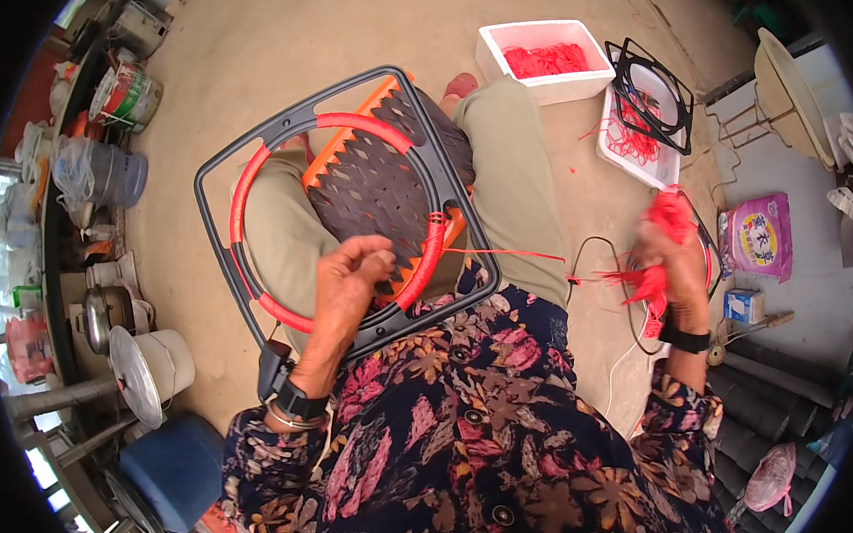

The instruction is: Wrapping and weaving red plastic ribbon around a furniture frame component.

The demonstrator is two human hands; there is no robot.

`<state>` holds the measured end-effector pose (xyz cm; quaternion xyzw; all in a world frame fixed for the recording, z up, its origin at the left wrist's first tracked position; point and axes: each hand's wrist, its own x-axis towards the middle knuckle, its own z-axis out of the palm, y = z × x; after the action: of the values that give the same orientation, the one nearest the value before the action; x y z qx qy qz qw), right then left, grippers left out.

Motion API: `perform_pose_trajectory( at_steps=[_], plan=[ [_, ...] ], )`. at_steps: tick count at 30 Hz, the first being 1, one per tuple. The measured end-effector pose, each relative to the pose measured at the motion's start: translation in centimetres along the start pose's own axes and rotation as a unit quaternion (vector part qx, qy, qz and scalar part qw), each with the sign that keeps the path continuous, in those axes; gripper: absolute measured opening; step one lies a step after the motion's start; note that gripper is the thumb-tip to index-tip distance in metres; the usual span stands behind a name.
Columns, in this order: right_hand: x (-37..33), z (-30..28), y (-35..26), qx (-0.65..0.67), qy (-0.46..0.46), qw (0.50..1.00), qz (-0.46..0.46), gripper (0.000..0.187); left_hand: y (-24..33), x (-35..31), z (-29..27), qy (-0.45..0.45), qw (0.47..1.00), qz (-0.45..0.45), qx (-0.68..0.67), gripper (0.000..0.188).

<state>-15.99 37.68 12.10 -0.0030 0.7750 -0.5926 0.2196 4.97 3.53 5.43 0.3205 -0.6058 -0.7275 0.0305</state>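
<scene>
A black squarish frame with a round opening [213, 196] rests tilted on my lap. Red strip [366, 125] wraps several stretches of its ring, leaving black gaps between. My left hand [354, 270] reaches over the ring's lower part, fingers curled in a pinch inside the opening; what they hold, if anything, is hidden. Out to the right, my right hand [675, 263] is closed around a loose bundle of red strips [670, 213], slightly blurred. A thin red strand [513, 252] runs from the ring's right side toward that hand.
Beneath the frame, between my legs, is a dark woven panel [370, 192] with orange edges. Ahead right, a white box [557, 88] holds red strips; another white box [667, 169] carries black frames [683, 99]. A purple bag [755, 238] lies right. Pots and a lidded white bucket [171, 362] stand left.
</scene>
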Motion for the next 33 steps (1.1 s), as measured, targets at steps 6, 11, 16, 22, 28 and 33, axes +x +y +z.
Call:
perform_pose_trajectory(
  at_steps=[6,11,16,22,28,33],
  plan=[
    [-0.9,10.7,-0.5,-0.106,-0.244,0.964,0.018,0.025,0.3,1.3,4.0,-0.062,0.986,-0.102,-0.116,0.024],
    [-1.4,12.2,-0.4,-0.389,-0.206,0.849,-0.292,0.02,-0.4,1.6,4.2,-0.077,0.978,-0.128,-0.143,0.023],
    [-1.6,12.1,-0.7,-0.438,-0.214,0.833,-0.26,0.014,0.0,2.1,4.4,-0.072,0.971,-0.146,-0.174,0.022],
    [-1.7,13.0,-1.5,-0.46,-0.211,0.821,-0.263,0.014,-1.0,1.5,5.4,-0.008,0.995,-0.051,-0.087,0.016],
    [-1.3,14.0,-1.6,-0.394,-0.195,0.861,-0.257,0.021,-0.3,2.6,5.2,0.074,0.934,0.276,0.213,0.01],
    [-0.1,15.1,-1.1,-0.255,-0.193,0.919,-0.231,0.027,1.8,3.5,4.7,-0.019,0.89,0.346,0.296,0.004]
  ],
)
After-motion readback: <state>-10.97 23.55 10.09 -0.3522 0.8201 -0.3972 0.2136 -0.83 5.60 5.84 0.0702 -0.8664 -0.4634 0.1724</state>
